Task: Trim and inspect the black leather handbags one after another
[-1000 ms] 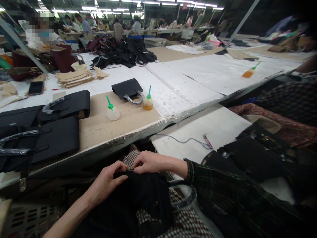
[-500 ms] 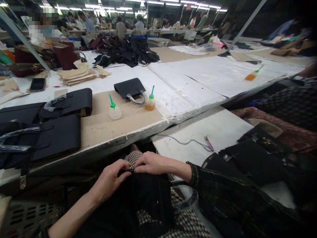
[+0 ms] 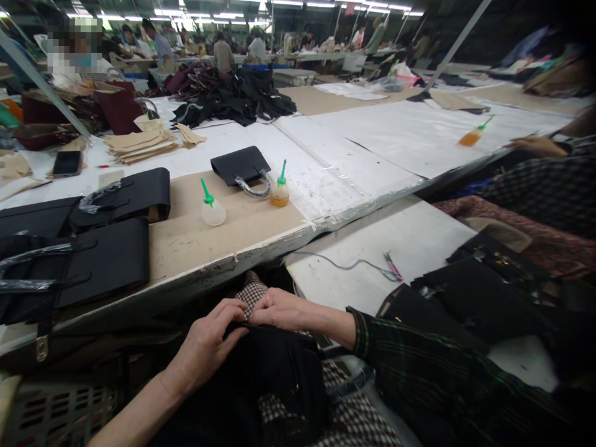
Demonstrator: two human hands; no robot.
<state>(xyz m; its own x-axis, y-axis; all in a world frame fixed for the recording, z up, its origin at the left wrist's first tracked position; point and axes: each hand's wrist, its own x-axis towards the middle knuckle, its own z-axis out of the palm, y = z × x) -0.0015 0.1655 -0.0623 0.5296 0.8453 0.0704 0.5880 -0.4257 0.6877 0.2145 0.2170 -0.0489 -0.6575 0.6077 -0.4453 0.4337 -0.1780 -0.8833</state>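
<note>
On my lap lies a black handbag [image 3: 284,366] with soft dark cloth, partly over a checked garment [image 3: 358,413]. A small zip shows in the cloth, and a plastic-wrapped handle [image 3: 351,382] curves out at its right side. My left hand [image 3: 209,338] pinches the upper edge of the bag between thumb and fingers. Close beside it, my right hand [image 3: 279,309] grips the same edge, fingertips nearly meeting the left ones. The exact spot under the fingertips is hidden.
Black handbags [image 3: 105,261] lie on the left of the long table [image 3: 223,242], beside two green-tipped squeeze bottles [image 3: 213,212]. Pink-handled snips [image 3: 393,267] and black bag pieces [image 3: 484,298] rest on the right side table. A plastic basket [image 3: 60,406] stands lower left; a co-worker's hand [image 3: 537,146] shows at right.
Both hands stay at the bag's edge, with the left fingers slightly more curled. The cloth has shifted a little. At right, a co-worker's hand has come onto the table edge.
</note>
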